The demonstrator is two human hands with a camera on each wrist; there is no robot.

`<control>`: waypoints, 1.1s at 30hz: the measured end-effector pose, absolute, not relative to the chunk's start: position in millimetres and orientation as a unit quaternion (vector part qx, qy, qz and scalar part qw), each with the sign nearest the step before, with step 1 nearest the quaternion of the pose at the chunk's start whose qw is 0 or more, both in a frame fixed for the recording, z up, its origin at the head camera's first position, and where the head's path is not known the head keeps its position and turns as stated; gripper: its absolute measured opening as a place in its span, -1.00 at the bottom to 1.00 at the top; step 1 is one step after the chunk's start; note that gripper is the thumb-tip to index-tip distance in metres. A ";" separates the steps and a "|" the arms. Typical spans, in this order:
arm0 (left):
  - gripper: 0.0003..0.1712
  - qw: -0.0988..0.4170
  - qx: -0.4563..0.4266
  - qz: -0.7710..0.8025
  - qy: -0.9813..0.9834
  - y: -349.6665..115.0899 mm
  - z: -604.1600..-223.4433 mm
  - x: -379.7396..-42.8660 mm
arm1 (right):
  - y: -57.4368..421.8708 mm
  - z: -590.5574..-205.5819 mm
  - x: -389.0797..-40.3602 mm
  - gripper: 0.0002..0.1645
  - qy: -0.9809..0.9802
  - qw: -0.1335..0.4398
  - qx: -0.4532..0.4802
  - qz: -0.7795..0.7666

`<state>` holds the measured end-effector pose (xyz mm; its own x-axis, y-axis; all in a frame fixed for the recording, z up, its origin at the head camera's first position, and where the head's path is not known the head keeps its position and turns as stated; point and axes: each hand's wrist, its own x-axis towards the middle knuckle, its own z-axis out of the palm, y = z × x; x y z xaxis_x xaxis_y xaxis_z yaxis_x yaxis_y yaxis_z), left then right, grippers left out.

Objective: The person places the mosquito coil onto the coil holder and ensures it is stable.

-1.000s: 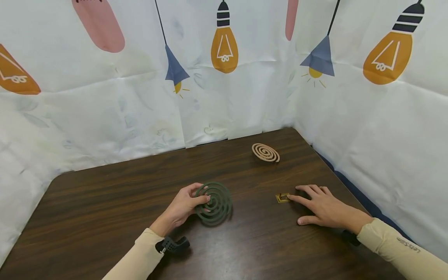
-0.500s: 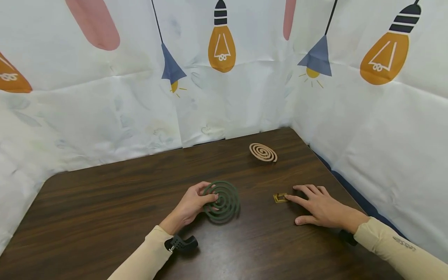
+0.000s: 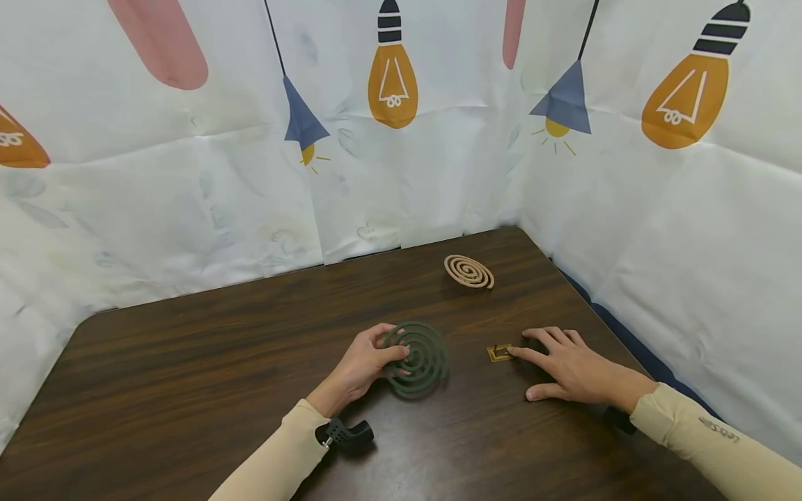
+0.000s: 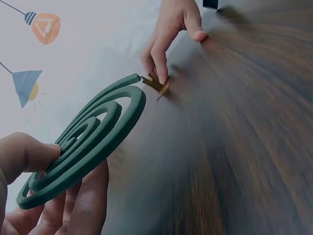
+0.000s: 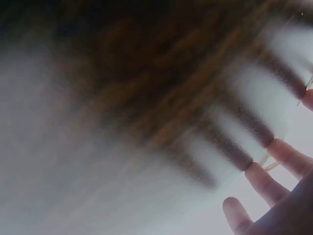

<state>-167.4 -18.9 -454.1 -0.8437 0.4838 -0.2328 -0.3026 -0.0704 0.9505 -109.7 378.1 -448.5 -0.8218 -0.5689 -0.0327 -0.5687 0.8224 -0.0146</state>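
Observation:
A green mosquito coil (image 3: 416, 357) is pinched in my left hand (image 3: 363, 367), thumb on top near its centre and fingers underneath. In the left wrist view the coil is tilted, held above the table. To its right on the table lies a small gold metal coil stand (image 3: 498, 355) with a raised prong. The index fingertip of my right hand (image 3: 575, 372) rests on the stand, the other fingers spread over the tabletop. The coil's outer end appears close to the prong in the left wrist view. In the right wrist view, fingertips (image 5: 264, 181) touch the table.
A tan mosquito coil (image 3: 469, 271) sits farther back on the dark wooden table (image 3: 188, 362). White cloth (image 3: 250, 202) printed with lamps and bulbs hangs behind the table and along its right side. A black wrist strap (image 3: 347, 435) hangs below the left cuff.
My left hand has carried the green mosquito coil to the right, closer to the stand. The right hand keeps its finger on the stand. The head view has shifted slightly.

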 end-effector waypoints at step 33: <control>-0.57 0.274 0.074 0.754 0.592 46.1 -456.6 -169.6 | 378.2 -443.6 -117.4 -0.11 0.949 0.031 -0.313 0.000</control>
<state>-169.6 46.1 -456.6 -0.8392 0.5007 -0.2122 -0.3250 -0.1489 0.9339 -117.4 378.2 -443.6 -0.8024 -0.5938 -0.0597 -0.5939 0.8043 -0.0187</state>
